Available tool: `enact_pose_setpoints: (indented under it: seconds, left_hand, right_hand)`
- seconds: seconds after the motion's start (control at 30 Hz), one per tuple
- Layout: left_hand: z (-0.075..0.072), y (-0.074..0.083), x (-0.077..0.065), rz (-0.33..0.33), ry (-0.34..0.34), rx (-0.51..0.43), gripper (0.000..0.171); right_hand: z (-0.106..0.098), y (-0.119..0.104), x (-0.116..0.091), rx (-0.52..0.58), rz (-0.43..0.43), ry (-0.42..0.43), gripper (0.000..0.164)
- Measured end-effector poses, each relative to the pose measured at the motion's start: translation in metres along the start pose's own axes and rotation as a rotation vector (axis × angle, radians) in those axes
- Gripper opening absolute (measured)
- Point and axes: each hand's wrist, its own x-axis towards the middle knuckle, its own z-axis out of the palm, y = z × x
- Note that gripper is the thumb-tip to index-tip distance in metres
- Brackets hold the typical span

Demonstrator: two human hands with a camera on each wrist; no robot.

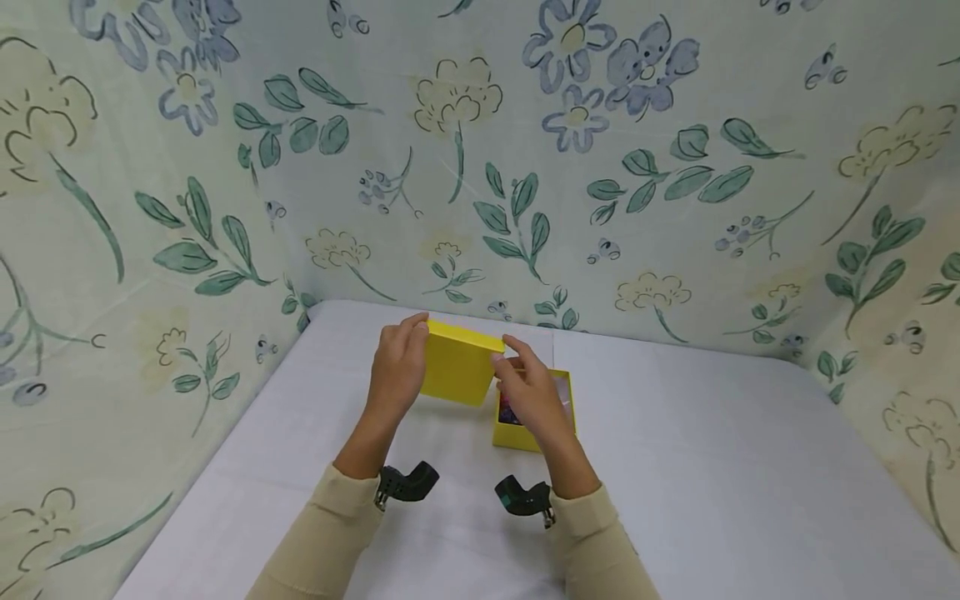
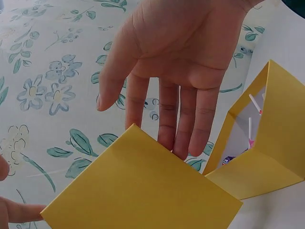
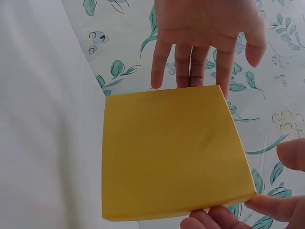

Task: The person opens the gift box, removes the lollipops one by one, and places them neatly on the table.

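Note:
Both hands hold a yellow box lid [image 1: 456, 368] up off the table, its broad face tilted toward me. My left hand [image 1: 397, 371] holds the lid's left side. At the opposite side, the fingers of my right hand [image 1: 534, 387] hold its edge. In the right wrist view, the left hand's fingertips pass behind the lid's edge and are hidden. Just below and behind the right hand stands an uncovered yellow box [image 1: 517, 437], partly covered by that hand. The left wrist view shows white sticks [image 2: 250, 128] and shiny wrappers [image 2: 228, 160] inside it, looking like lollipops.
A white-covered table [image 1: 697, 467] extends beneath the hands. Flower-patterned cloth [image 1: 450, 200] hangs behind and along both sides. On the wrists sit black cameras, one on the left [image 1: 408, 482] and one on the right [image 1: 522, 497].

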Motion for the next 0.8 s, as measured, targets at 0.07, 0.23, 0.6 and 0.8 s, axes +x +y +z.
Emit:
enact_pose_setpoints:
  seconds: [0.07, 0.23, 0.6, 0.8]
  left_hand:
    - [-0.001, -0.003, 0.0, -0.019, -0.006, 0.019, 0.051]
    - [-0.005, -0.017, 0.001, -0.071, -0.027, 0.043, 0.052]
    - [-0.014, -0.048, -0.004, -0.125, -0.035, 0.077, 0.049]
    - [-0.019, -0.062, -0.007, -0.236, -0.084, 0.054, 0.052]
  right_hand:
    - [0.003, 0.001, 0.001, 0.014, -0.003, -0.007, 0.048]
    - [0.01, 0.005, 0.003, -0.001, 0.003, -0.015, 0.044]
    - [0.029, 0.01, 0.001, -0.023, 0.044, -0.092, 0.055]
    - [0.037, 0.01, -0.001, -0.076, 0.063, -0.087, 0.057]
